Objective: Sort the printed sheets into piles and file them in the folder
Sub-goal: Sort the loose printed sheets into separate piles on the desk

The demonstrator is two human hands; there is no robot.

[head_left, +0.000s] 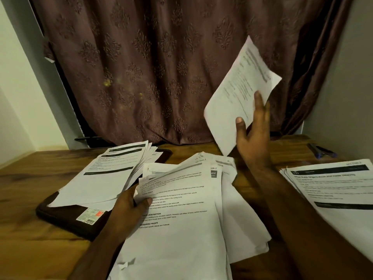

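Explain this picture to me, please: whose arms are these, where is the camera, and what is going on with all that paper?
There is no machine here. A person wears a camera on the head, looking down at their own two arms over a wooden desk.

The right hand holds one printed sheet up in the air, pinched between thumb and fingers. The left hand grips the edge of the loose middle pile.

A second pile lies at the left on a dark folder. A third pile lies at the right. A pen lies behind it. A brown curtain hangs behind the desk.
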